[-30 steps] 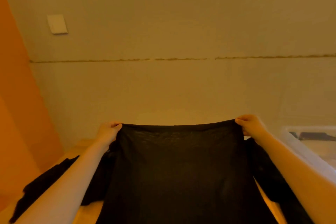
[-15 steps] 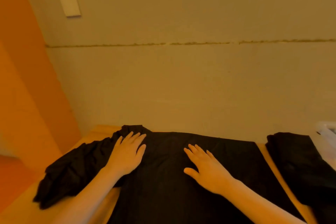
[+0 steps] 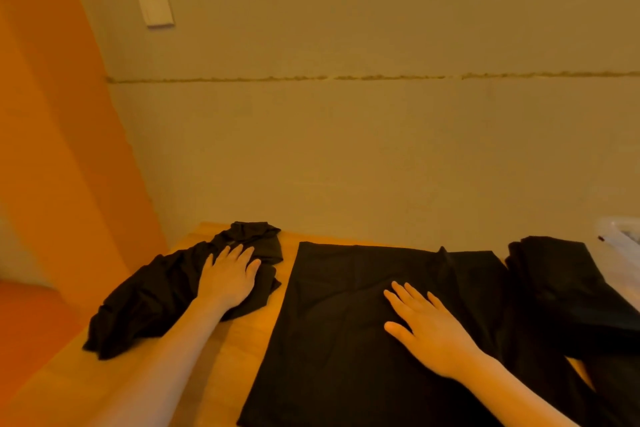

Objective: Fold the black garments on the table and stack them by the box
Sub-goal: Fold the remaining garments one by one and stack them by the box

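The flat garment [image 3: 381,305] lay at the table's [image 3: 249,333] centre, the right hand [image 3: 429,329] spread flat on it, probably smoothing it for folding. At nine o'clock, the left hand [image 3: 228,282] pressed, fingers spread, on a crumpled garment [image 3: 156,302]. At three o'clock, a folded pile [image 3: 568,288] sat beside a box [image 3: 620,236], mostly cropped.

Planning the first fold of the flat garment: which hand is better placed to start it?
Right, probably. The right hand already lies flat on the spread garment, while the left hand rests on the crumpled garment beside it.
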Demonstrator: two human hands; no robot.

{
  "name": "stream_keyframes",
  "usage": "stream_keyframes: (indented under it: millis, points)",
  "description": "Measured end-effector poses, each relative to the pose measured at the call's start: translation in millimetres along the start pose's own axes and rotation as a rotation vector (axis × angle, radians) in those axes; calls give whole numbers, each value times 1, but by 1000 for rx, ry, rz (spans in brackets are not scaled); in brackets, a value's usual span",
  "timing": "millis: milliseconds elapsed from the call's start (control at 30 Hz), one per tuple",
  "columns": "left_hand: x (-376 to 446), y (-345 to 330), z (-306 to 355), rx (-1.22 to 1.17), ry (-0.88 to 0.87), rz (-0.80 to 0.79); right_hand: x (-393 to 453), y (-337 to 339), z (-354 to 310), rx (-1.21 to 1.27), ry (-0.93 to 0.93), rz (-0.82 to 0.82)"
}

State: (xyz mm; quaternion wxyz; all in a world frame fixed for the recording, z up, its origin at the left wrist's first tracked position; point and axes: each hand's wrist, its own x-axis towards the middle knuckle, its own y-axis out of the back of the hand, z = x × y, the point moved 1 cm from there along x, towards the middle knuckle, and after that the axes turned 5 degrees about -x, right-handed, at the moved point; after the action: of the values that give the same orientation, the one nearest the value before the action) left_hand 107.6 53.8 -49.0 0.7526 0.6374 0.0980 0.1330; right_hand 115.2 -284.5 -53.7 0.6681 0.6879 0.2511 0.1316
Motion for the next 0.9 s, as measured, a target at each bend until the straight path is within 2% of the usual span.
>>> stream_keyframes:
  millis: [67, 133, 200, 267, 433, 567, 767, 900]
  points:
    - [-9, 3, 13, 19, 10, 98, 0, -3, -1, 5, -10, 8]
    - [-23, 4, 44, -28, -67, 180, 2, -4, -7, 0, 6, 12]
    - [-38, 3, 86, -140, -209, 131, 4, -3, -17, 13, 32, -9]
    - [-54, -6, 122, -205, -289, 14, 5, 3, -21, 63, 42, -43]
    - [-60, -32, 123, -109, -245, -193, 1, 10, 23, 158, -107, 73]
    - [-58, -33, 113, -92, -199, -202, -7, 3, 73, 77, -284, 57]
    - [-58, -29, 120, -95, -189, -242, -2, 10, 79, 103, -343, -45]
    - [-41, -19, 144, -131, -260, -165, 20, 29, 65, 71, -282, 106]
